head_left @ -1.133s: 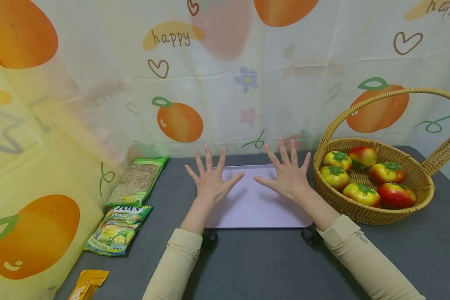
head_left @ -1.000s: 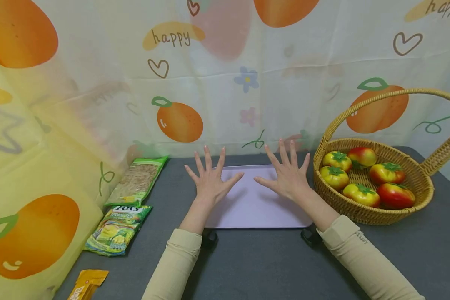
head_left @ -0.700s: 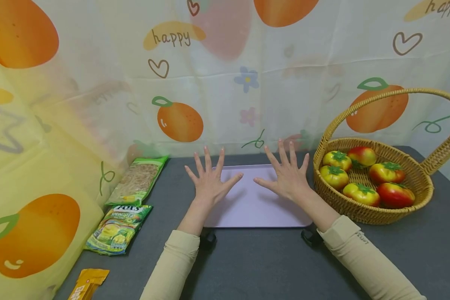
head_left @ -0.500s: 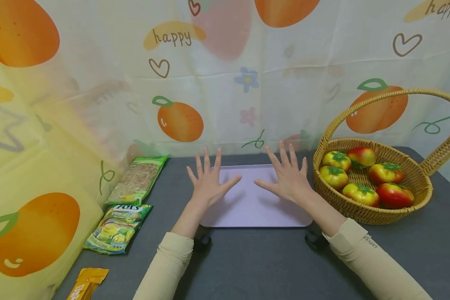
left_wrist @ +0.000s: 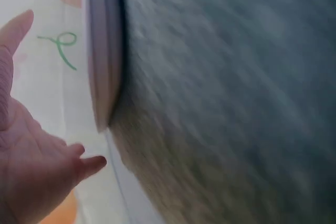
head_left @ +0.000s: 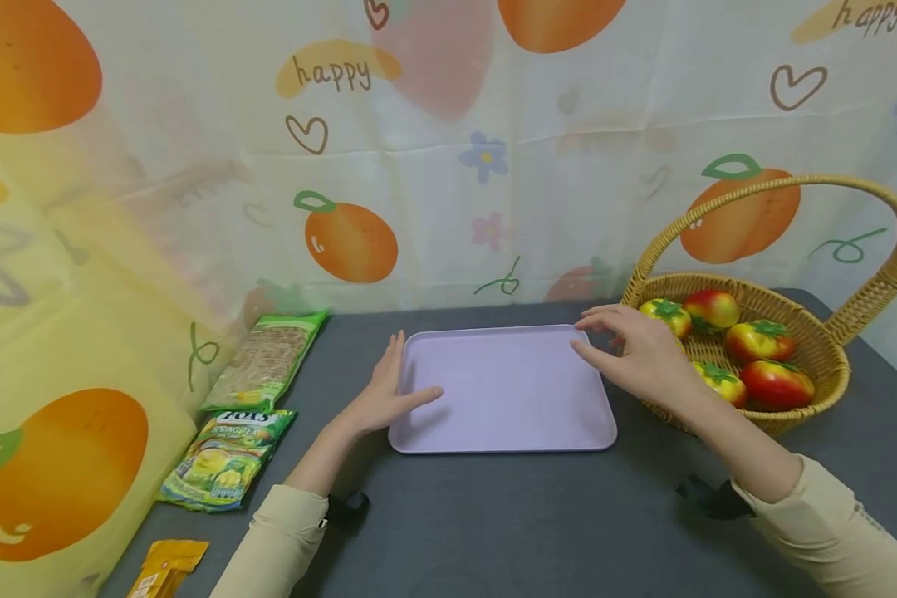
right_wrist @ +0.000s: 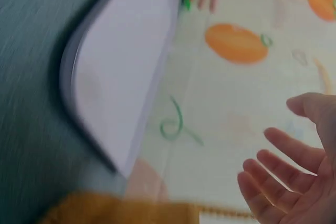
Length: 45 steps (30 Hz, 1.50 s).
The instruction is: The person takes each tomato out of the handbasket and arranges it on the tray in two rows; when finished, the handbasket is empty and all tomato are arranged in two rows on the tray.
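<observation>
A pale purple tray [head_left: 504,390] lies flat on the dark grey table, with nothing on it. My left hand [head_left: 384,394] is at the tray's left edge, thumb stretched over the tray and the other fingers extended together. My right hand [head_left: 646,353] hovers between the tray's right edge and the wicker basket [head_left: 830,378], its fingers loosely bent and holding nothing. It hides part of the basket's left side and some fruit. Red and yellow tomato-like fruits [head_left: 777,384] sit in the basket. In the right wrist view the right hand [right_wrist: 294,171] shows spread, relaxed fingers.
At left lie a green-edged bag [head_left: 265,361], a green Fox's candy bag [head_left: 227,461] and an orange packet [head_left: 168,569] near the front. The basket's tall handle [head_left: 777,181] arches up at right. A printed cloth [head_left: 433,199] hangs behind the table.
Both hands were spread above the tray; they have parted, the left moving left and down, the right moving right toward the basket. The right fingers have bent. The head view has shifted slightly.
</observation>
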Tool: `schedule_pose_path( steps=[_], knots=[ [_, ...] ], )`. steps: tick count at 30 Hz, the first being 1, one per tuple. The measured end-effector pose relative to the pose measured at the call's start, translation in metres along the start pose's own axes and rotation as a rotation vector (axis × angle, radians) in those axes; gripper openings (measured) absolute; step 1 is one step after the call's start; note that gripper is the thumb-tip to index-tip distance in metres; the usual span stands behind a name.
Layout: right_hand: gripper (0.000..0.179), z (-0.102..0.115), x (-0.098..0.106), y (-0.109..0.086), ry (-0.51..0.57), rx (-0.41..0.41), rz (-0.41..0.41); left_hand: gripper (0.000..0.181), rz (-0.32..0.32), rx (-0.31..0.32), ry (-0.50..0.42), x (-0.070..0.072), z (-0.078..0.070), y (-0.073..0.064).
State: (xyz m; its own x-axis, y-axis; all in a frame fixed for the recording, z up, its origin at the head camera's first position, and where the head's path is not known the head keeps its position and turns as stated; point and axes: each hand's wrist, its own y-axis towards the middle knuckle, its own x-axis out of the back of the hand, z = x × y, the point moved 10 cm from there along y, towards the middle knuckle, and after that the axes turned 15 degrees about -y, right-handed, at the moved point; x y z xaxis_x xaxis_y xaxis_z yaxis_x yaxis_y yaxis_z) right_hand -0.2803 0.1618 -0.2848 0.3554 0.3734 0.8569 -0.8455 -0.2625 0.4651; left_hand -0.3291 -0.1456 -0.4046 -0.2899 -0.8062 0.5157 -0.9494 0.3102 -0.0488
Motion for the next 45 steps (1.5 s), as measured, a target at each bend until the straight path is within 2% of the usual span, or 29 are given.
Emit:
schedule_pose_path(
  steps=[3,6,11,15,20,25,36,45],
  knots=[
    [0.018,-0.025,0.017,-0.006,0.007,-0.049,-0.017,0.117,0.027,0.000,-0.010,0.002,0.008,-0.004],
    [0.022,-0.054,0.021,-0.012,-0.011,-0.101,0.054,0.118,0.060,0.015,-0.024,0.002,0.015,-0.007],
    [0.038,-0.087,0.012,-0.018,-0.058,-0.125,0.191,0.120,0.109,0.045,-0.050,0.000,0.021,-0.010],
    [0.049,-0.101,0.001,-0.020,-0.073,-0.122,0.272,0.122,0.141,0.037,-0.045,-0.005,0.022,-0.010],
    [0.060,-0.105,-0.012,-0.019,-0.067,-0.101,0.337,0.124,0.162,0.027,-0.029,-0.007,0.024,-0.012],
    [0.066,-0.107,-0.018,-0.018,-0.082,-0.101,0.363,0.124,0.177,0.029,0.001,-0.010,0.025,-0.012],
    [0.062,-0.106,-0.029,-0.017,-0.068,-0.046,0.362,0.122,0.212,0.002,0.085,-0.015,0.025,-0.014],
    [0.066,-0.108,-0.035,-0.018,-0.074,-0.059,0.372,0.121,0.236,-0.003,0.133,-0.017,0.026,-0.015]
  ],
)
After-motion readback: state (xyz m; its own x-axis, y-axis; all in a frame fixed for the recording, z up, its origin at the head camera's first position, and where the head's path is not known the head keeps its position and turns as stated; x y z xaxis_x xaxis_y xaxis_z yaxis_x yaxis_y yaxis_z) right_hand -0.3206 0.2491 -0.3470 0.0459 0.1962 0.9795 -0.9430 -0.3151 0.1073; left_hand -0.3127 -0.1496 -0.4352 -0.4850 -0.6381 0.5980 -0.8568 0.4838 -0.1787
